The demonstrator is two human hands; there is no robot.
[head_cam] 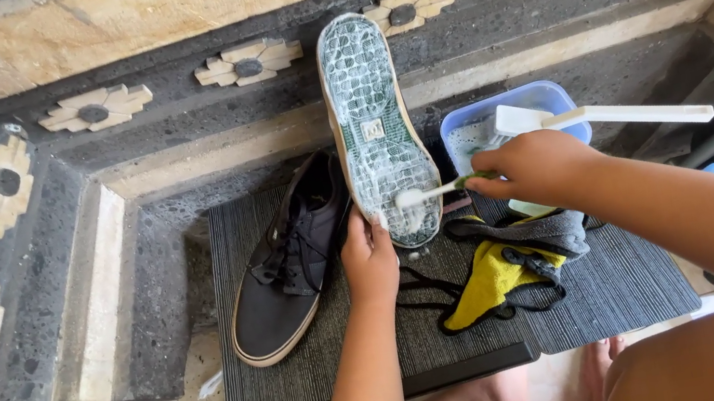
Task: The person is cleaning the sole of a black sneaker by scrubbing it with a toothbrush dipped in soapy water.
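Scrubbing soapy patterned sole (pixel 370 120); right hand (pixel 535 167) grips toothbrush (pixel 433 190); left hand (pixel 369 259) steadies.

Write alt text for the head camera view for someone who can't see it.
A left hand steadies an upturned shoe with a soapy pale sole while the right hand scrubs it with a small toothbrush. A second dark shoe lies alongside on a ribbed grey mat.
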